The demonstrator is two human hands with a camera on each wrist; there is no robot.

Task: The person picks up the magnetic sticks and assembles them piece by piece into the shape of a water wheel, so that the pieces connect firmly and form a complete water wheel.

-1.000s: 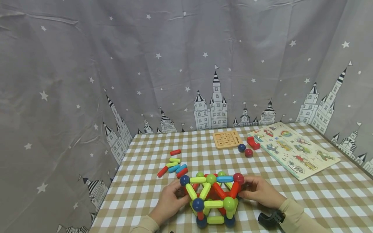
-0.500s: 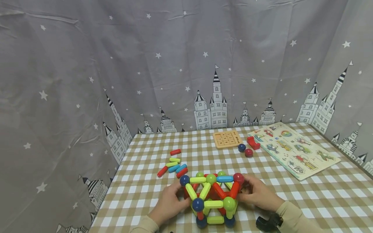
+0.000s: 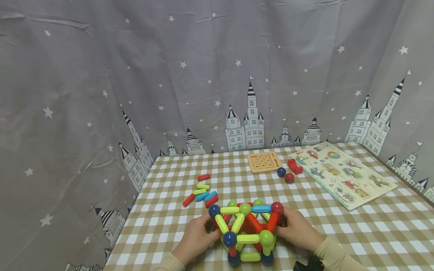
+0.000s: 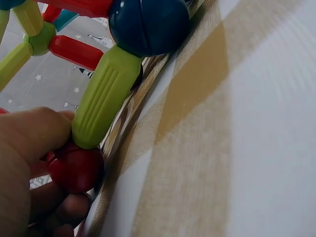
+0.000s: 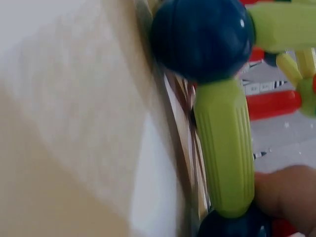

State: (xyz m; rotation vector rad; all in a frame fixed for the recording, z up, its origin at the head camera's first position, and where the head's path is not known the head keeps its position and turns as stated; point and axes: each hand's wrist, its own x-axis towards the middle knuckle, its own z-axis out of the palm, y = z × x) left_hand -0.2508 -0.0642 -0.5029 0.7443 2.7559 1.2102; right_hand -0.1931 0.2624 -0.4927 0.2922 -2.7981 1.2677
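A structure of magnetic rods and balls (image 3: 248,238) stands on the checked cloth, with lime, red and light blue rods between green, dark blue and red balls. My left hand (image 3: 196,238) grips its left side. In the left wrist view, the fingers and thumb are around a low red ball (image 4: 76,169) at the end of a lime rod (image 4: 106,96). On the opposite side my right hand (image 3: 297,230) holds the structure low down. Its thumb (image 5: 289,197) lies by a dark blue ball (image 5: 234,224) in the right wrist view; its other fingers are mostly hidden.
Several loose rods (image 3: 202,196) lie behind the structure to the left. Farther back are a wooden number puzzle (image 3: 264,162), a blue ball (image 3: 281,172), a red ball (image 3: 289,178) and a red curved piece (image 3: 295,166). A picture puzzle board (image 3: 344,177) lies right.
My right hand has closed in on the structure's right side, its forearm shifting slightly left and down. The left hand and the structure stay almost where they were.
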